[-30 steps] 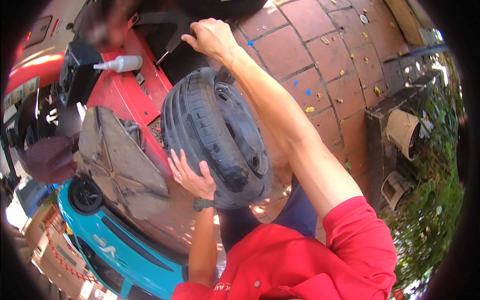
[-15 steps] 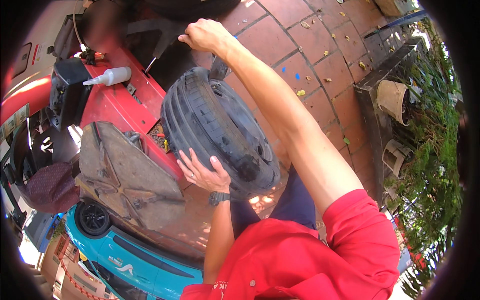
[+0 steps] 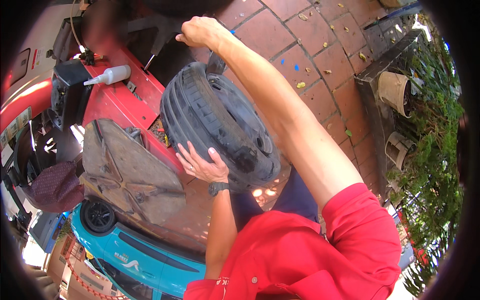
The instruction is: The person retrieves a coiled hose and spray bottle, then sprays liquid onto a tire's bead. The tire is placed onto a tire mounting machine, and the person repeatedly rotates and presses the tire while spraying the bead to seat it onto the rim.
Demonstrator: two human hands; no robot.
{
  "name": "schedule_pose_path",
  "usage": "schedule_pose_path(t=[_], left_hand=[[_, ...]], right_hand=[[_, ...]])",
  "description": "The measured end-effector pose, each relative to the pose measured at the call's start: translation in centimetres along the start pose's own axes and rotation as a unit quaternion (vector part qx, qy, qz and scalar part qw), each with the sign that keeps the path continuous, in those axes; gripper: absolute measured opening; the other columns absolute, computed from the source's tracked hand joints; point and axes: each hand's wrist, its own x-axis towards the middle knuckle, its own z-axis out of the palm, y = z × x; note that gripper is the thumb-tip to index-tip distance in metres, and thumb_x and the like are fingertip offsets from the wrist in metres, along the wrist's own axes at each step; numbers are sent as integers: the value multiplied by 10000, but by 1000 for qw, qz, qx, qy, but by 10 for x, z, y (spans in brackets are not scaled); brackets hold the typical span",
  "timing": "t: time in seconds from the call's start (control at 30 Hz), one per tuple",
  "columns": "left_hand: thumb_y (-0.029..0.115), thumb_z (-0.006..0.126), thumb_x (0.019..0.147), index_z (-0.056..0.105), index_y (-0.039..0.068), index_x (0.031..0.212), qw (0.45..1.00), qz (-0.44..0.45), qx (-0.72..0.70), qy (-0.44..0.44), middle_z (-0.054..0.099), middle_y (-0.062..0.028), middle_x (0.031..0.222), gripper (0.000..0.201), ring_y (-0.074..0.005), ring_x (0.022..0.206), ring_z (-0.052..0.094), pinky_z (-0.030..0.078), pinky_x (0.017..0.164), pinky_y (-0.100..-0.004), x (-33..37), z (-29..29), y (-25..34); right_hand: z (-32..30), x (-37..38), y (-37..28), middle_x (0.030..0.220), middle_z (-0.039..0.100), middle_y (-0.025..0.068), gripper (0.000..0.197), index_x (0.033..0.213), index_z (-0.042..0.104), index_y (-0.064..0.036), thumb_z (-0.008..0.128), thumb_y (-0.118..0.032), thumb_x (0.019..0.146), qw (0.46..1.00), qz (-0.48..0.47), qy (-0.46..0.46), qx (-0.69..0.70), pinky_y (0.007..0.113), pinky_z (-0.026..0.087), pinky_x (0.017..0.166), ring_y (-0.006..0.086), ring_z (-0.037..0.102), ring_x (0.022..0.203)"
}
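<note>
A black car tyre on a dark steel rim (image 3: pixel 212 117) stands tilted in front of me, against the side of a red machine base (image 3: pixel 137 100). My left hand (image 3: pixel 202 165), with a ring and a wristwatch, lies on the near part of its tread, fingers spread. Beyond the tyre, my right arm reaches forward and my right hand (image 3: pixel 200 32) is closed in a fist beside a dark metal arm (image 3: pixel 161 37). What the fist grips is hidden. Below that hand, a dark flat blade (image 3: pixel 216 64) sits at the far edge of the wheel.
A white squeeze bottle (image 3: pixel 112 75) lies on the red base. Left of the tyre is a worn metal turntable (image 3: pixel 127 175), with a maroon cloth (image 3: pixel 55 187) beside it. A turquoise car (image 3: pixel 145 257) stands at lower left. Potted plants (image 3: pixel 395 92) line the tiled floor's right side (image 3: pixel 320 65).
The whole view has shifted slightly. My left hand stays on the tread and my right fist stays closed near the metal arm.
</note>
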Motion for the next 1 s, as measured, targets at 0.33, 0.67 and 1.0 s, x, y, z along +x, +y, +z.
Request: schedule_pose_path(t=[0.33, 0.67, 1.0], left_hand=[[576, 530, 1067, 550, 23, 1615, 1000, -10, -13, -14, 426, -221, 1756, 779, -499, 1594, 383, 294, 1263, -641, 7, -2, -2], [582, 511, 1080, 552, 15, 1610, 1000, -8, -8, -11, 428, -229, 1751, 777, -498, 1595, 382, 296, 1272, -642, 7, 0, -1], [524, 525, 1093, 544, -10, 1607, 1000, 16, -26, 3, 429, -283, 1732, 741, -516, 1593, 388, 259, 1313, -658, 9, 1, -2]], right_hand=[[-1, -11, -3, 1185, 827, 167, 449, 1171, 854, -102, 719, -512, 1046, 1000, 7, 1, -2, 514, 639, 952, 380, 787, 1150], [4, -8, -2, 1203, 825, 169, 440, 1186, 850, -103, 703, -498, 1059, 1000, 11, 6, 19, 517, 641, 962, 382, 786, 1161], [10, -7, -4, 1148, 822, 206, 443, 1143, 846, -79, 674, -481, 1075, 999, 1, 10, 50, 533, 638, 958, 415, 783, 1128]])
